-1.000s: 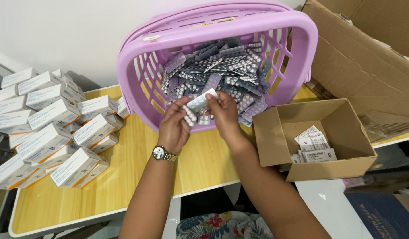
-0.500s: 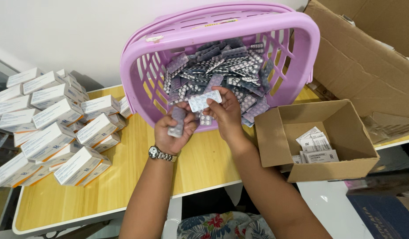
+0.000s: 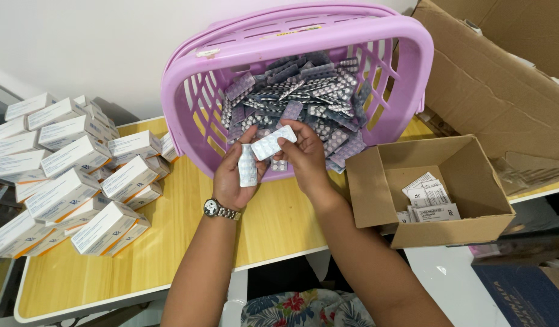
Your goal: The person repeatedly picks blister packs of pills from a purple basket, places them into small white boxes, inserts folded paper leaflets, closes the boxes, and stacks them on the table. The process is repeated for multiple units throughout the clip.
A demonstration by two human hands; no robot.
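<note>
You look down from head height at a yellow tabletop [image 3: 170, 254] with a white edge, and both your bare forearms reach up from the bottom of the view. Your left hand [image 3: 234, 175], with a metal wristwatch [image 3: 219, 209] on its wrist, is cupped palm up and curls loosely around a white blister strip of tablets [image 3: 247, 165] that stands upright against the fingers. Your right hand [image 3: 303, 154] sits just beside it, thumb and fingers pinched on a second white blister strip [image 3: 273, 142], which lies tilted across the gap between the two hands and touches the top of the first strip. Both hands hover at the near rim of a lilac plastic basket [image 3: 303, 45] that is tipped toward you on the table, its slotted walls showing. Inside the basket lies a loose heap of silver and purple blister packs [image 3: 303, 100], right behind your fingers. To your left, white cartons with orange and blue edging [image 3: 67, 175] are stacked in slanting rows on the table. To your right, an open brown cardboard box [image 3: 437, 188] stands just beside the basket, with a few folded paper leaflets [image 3: 427, 200] in its bottom. Behind that box a larger sheet of brown cardboard [image 3: 503, 91] leans against the wall.
</note>
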